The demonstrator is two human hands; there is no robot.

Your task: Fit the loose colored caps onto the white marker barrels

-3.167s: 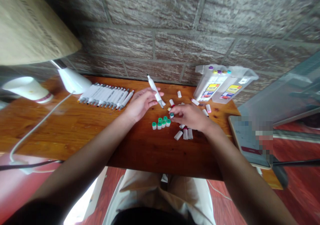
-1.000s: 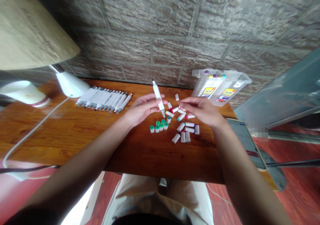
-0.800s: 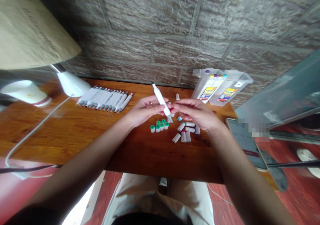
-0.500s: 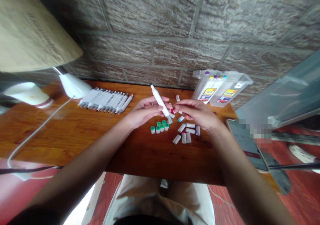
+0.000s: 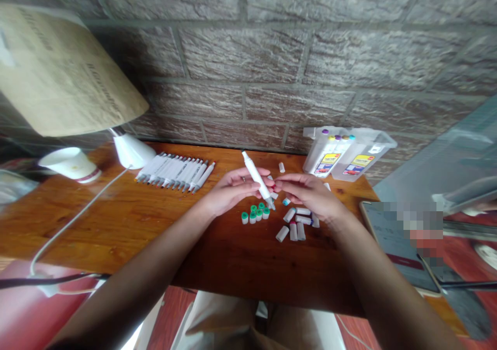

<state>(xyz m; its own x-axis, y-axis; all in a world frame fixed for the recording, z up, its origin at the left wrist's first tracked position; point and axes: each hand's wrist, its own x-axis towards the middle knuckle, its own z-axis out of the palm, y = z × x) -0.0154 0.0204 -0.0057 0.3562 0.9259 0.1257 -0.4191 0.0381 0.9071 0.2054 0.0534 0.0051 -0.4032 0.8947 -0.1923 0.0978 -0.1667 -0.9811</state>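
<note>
The left hand (image 5: pixel 229 192) grasps a white marker (image 5: pixel 256 175), tilted above the table (image 5: pixel 128 228) near green caps (image 5: pixel 253 217). The right hand (image 5: pixel 308 192) pinches beside a red cap (image 5: pixel 272 187); whether it grips anything is unclear. Cap handling seems in hand; the next move calls for fingertip precision.

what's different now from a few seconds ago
The right hand let go of the dark-topped cap beside the green caps, where it is now out of sight, and moved slightly farther back; whether it holds anything is unclear. The left hand still holds the white marker, shifted rightward. The green caps and marker row stayed put.
</note>
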